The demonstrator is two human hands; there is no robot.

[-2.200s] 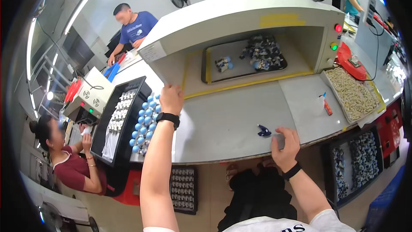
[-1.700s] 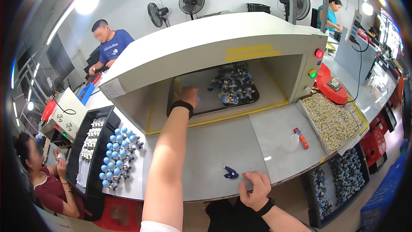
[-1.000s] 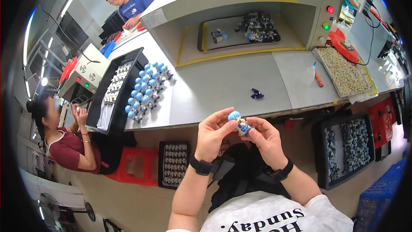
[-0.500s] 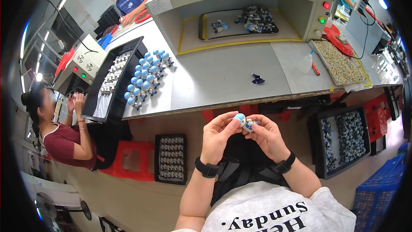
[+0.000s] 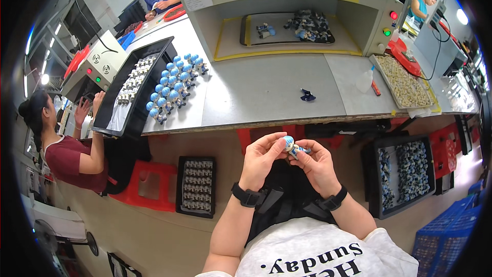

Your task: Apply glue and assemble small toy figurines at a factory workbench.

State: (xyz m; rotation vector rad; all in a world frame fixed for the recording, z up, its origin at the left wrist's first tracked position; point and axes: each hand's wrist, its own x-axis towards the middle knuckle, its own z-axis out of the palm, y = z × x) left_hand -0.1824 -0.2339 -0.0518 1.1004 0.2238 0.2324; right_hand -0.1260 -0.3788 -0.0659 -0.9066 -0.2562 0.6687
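Between my two hands, in front of my body and short of the bench edge, is a small toy figurine (image 5: 291,146) with a light blue cap and a blue and white body. My left hand (image 5: 263,161) pinches it by the head end, thumb and fingers closed. My right hand (image 5: 316,166) grips the body end with its fingertips. Parts of the figurine are covered by my fingers. On the bench to the left, several similar blue-capped figurines (image 5: 174,83) stand in rows. A small dark blue piece (image 5: 307,95) lies alone on the grey bench top.
An open-fronted box machine (image 5: 287,0) holds a dark tray (image 5: 251,41) of parts. A black bin (image 5: 169,46) holds white figures. At right are a tray of cream pieces (image 5: 405,79) and a floor crate (image 5: 376,210). Red stools (image 5: 138,187) and co-workers are around.
My view has shifted slightly. The figurine has tilted a little in my fingers, still held by both hands. The co-worker at left has moved both hands apart.
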